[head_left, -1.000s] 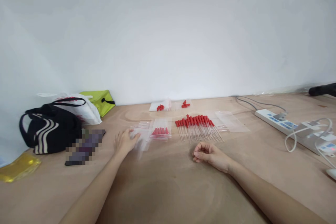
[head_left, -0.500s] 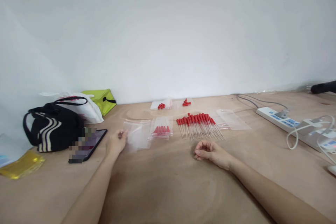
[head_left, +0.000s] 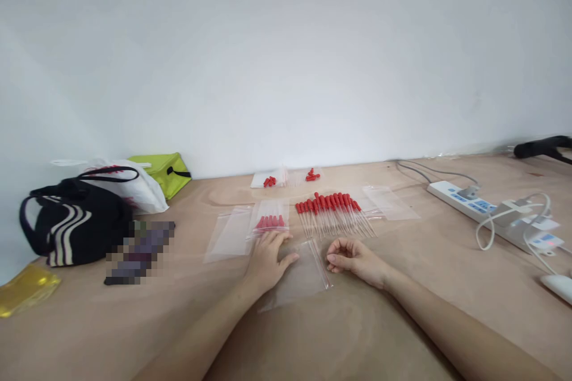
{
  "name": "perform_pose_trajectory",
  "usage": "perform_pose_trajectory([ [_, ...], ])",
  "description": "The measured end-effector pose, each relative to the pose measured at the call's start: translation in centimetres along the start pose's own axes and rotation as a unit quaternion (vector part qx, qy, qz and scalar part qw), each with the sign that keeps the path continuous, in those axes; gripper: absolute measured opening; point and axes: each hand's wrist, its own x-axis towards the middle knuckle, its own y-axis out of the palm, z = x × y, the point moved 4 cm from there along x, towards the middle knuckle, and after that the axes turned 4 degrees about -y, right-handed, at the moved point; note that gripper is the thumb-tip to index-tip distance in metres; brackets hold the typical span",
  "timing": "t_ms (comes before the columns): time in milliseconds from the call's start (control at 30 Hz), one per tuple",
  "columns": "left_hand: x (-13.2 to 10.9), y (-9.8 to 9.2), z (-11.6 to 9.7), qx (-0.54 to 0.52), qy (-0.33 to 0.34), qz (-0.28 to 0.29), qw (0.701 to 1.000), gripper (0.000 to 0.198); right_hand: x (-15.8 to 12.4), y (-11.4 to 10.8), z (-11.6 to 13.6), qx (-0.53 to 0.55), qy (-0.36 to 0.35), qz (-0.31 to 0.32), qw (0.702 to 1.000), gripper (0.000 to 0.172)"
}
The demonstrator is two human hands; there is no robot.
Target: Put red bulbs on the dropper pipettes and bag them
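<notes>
- Centre: a clear zip bag [head_left: 297, 283] lies flat on the tabletop between the two hands, its red-lined closure towards the right; no contents show inside it.
- Left hand [head_left: 268, 262]: fingers spread, thumb apart and over the bag's edge; whether it presses the film cannot be told.
- Right hand [head_left: 355, 263]: fingers loosely curled towards the thumb, just beside the closure; nothing shows in it, and a pinch cannot be confirmed.
- Progress, as judged: one packed bag [head_left: 271, 209] — red bulbs seen through its film — seems done; the loose droppers [head_left: 337, 202], fanned in a row, remain unbagged.
- Around these: spare bags [head_left: 227, 232] at left, further bags [head_left: 395, 202] at right, and two heaps of red bulbs behind.
- Surface: a tan tabletop [head_left: 379, 333] bearing a white power strip [head_left: 462, 203] at right, a black striped bag [head_left: 98, 214] and a green bag [head_left: 172, 168] at left.
- Room: a plain pale wall [head_left: 286, 71] rises behind.
</notes>
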Motion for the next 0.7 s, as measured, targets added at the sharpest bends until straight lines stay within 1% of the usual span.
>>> perform_pose_trajectory([
  [33, -0.4, 0.1, -0.4, 0.025, 0.033, -0.005, 0.999, 0.034, 0.0, 0.1, -0.1, -0.011, -0.002, -0.006, 1.000, 0.039],
  [67, -0.9, 0.2, -0.8, 0.042, 0.070, 0.012, 0.997, 0.039, 0.0, 0.1, -0.2, -0.027, -0.003, -0.013, 1.000, 0.039],
  [133, -2.1, 0.6, -1.0, 0.058, 0.132, 0.083, 0.986, 0.047, -0.2, 0.3, -0.3, -0.092, -0.014, -0.028, 0.995, 0.037],
  [200, -3.0, 1.0, -0.8, 0.068, 0.145, 0.142, 0.977, 0.050, -0.5, 0.7, 0.0, -0.191, -0.046, -0.028, 0.980, 0.030],
  [267, -3.4, 1.2, -0.5, 0.073, 0.133, 0.169, 0.974, 0.051, -0.9, 1.2, 0.6, -0.284, -0.096, -0.008, 0.954, 0.023],
  [367, -3.4, 1.2, -0.4, 0.069, 0.127, 0.170, 0.975, 0.051, -1.6, 2.0, 1.8, -0.360, -0.177, 0.044, 0.915, 0.023],
  [500, -3.2, 1.2, -0.6, 0.060, 0.131, 0.165, 0.976, 0.052, -2.3, 2.7, 3.2, -0.408, -0.276, 0.124, 0.861, 0.032],
  [600, -3.2, 1.2, -0.7, 0.059, 0.127, 0.168, 0.976, 0.054, -2.4, 3.1, 3.4, -0.416, -0.301, 0.195, 0.836, 0.042],
  [700, -3.2, 1.2, -0.7, 0.053, 0.127, 0.163, 0.977, 0.056, -2.4, 3.4, 3.4, -0.427, -0.296, 0.229, 0.823, 0.058],
])
